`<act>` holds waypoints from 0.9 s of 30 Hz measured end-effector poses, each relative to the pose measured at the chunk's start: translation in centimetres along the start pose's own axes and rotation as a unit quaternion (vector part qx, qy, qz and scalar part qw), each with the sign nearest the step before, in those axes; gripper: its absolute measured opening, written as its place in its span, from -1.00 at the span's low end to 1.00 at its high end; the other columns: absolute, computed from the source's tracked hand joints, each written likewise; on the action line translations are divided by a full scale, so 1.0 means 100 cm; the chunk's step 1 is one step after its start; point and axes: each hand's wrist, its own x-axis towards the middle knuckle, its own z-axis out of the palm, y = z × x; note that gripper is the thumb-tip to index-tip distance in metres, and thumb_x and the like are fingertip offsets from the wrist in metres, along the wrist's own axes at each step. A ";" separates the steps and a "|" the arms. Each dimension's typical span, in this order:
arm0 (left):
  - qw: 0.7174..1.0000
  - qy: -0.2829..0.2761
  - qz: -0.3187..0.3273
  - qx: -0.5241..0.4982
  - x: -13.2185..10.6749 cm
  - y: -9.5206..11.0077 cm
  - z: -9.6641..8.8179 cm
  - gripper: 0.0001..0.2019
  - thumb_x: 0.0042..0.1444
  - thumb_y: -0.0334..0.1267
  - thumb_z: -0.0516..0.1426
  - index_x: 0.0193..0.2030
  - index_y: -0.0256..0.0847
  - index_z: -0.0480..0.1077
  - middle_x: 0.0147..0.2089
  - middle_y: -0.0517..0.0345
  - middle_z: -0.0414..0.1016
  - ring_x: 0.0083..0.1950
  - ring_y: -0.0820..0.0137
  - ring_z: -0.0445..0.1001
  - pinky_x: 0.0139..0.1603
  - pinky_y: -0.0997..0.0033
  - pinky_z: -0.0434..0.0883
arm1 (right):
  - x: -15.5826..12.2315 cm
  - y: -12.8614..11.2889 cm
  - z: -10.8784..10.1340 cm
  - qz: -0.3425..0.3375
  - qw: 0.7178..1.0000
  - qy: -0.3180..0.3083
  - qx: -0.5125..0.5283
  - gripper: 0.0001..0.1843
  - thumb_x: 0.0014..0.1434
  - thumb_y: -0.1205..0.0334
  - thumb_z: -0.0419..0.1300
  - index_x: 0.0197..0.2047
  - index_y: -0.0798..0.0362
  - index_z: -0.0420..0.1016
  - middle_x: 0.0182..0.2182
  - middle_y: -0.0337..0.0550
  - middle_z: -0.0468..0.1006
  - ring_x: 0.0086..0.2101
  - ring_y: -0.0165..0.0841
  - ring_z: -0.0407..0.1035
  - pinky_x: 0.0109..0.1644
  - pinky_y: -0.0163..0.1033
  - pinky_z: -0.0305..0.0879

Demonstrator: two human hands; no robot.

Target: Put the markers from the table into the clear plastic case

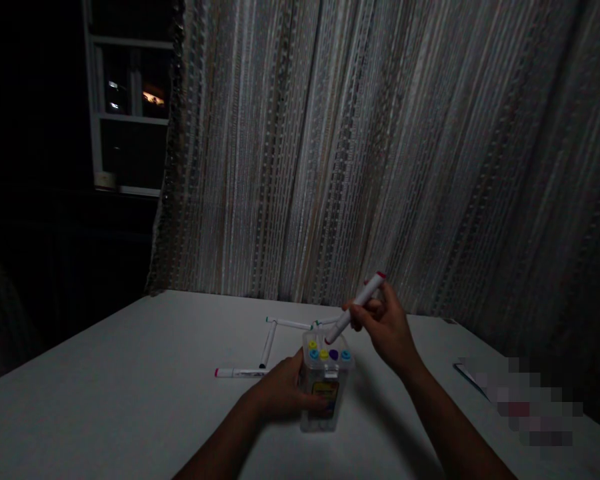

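My left hand (285, 390) is wrapped round the side of a clear plastic marker box (325, 393) that stands upright on the white table (105, 400). Several markers stand in the box with coloured caps up: yellow, blue and purple. My right hand (387, 327) pinches a white marker with red ends (356, 308), tilted, its lower tip just above the box's open top.
Loose markers lie on the table behind the box: one with a red cap (240, 373), a dark-tipped one (267, 347) and a green-tipped one (289, 323). A striped curtain (380, 147) hangs behind; a dark window (127, 100) is at left. A blurred patch covers the table's right.
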 end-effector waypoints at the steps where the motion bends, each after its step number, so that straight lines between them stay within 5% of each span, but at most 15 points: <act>1: 1.000 0.001 0.004 0.004 0.000 0.001 0.000 -0.28 -0.24 -0.30 0.35 0.13 -0.24 0.25 0.03 -0.04 0.47 0.02 0.19 0.44 0.05 0.23 0.36 | -0.003 0.001 0.007 0.010 0.999 -0.029 -0.015 -0.41 -0.08 0.09 0.28 -0.03 0.01 0.12 -0.51 -0.32 0.49 -0.60 -0.46 0.30 -0.56 -0.36 0.25; 5: 0.999 0.004 0.010 0.034 0.000 0.005 0.000 -0.25 -0.26 -0.33 0.35 0.14 -0.25 0.24 0.03 -0.04 0.47 0.01 0.19 0.44 0.05 0.23 0.35 | -0.015 0.013 0.024 0.038 0.988 -0.128 -0.076 -0.49 0.07 0.04 0.13 0.04 0.02 0.11 -0.54 -0.33 0.43 -0.58 -0.45 0.29 -0.56 -0.38 0.21; 8: 0.998 0.006 0.012 0.056 0.000 0.007 0.000 -0.24 -0.27 -0.32 0.35 0.15 -0.24 0.23 0.04 -0.02 0.46 0.01 0.19 0.44 0.03 0.25 0.36 | -0.018 0.018 0.027 0.022 0.978 -0.159 -0.133 -0.71 0.16 -0.01 0.03 -0.22 0.04 0.27 -0.59 -0.31 0.37 -0.58 -0.46 0.25 -0.54 -0.38 0.17; 12: 0.997 0.008 0.011 0.073 0.000 0.006 -0.001 -0.23 -0.26 -0.29 0.35 0.16 -0.26 0.21 0.02 -0.04 0.47 -0.03 0.20 0.45 -0.02 0.28 0.37 | -0.018 0.018 0.026 -0.001 0.962 -0.185 -0.202 -0.71 0.15 0.05 0.05 -0.48 0.07 0.30 -0.59 -0.27 0.32 -0.55 -0.46 0.20 -0.52 -0.37 0.12; 17: 0.996 0.015 0.005 0.086 -0.001 0.005 0.000 -0.24 -0.26 -0.25 0.35 0.15 -0.24 0.22 0.00 -0.02 0.48 -0.06 0.19 0.46 -0.06 0.28 0.38 | -0.022 0.019 0.025 -0.015 0.949 -0.200 -0.244 -0.89 0.08 0.24 0.08 -0.31 0.07 0.34 -0.55 -0.29 0.35 -0.51 -0.43 0.24 -0.45 -0.35 0.13; 22: 0.997 0.004 0.011 0.077 -0.001 0.008 0.000 -0.26 -0.24 -0.25 0.34 0.14 -0.28 0.22 0.01 -0.05 0.47 -0.03 0.20 0.45 -0.01 0.28 0.36 | -0.029 0.015 0.025 -0.046 0.927 -0.218 -0.302 -0.81 0.17 0.23 -0.01 -0.17 0.05 0.33 -0.48 -0.23 0.44 -0.45 -0.38 0.31 -0.36 -0.31 0.15; 27: 0.997 0.011 0.007 0.079 0.000 0.006 0.000 -0.23 -0.27 -0.25 0.36 0.15 -0.27 0.21 0.02 -0.04 0.47 -0.02 0.19 0.44 -0.02 0.28 0.36 | -0.031 0.017 0.025 -0.105 0.905 -0.224 -0.345 -0.71 0.22 0.25 -0.08 -0.46 0.07 0.36 -0.47 -0.14 0.45 -0.40 -0.36 0.31 -0.31 -0.28 0.16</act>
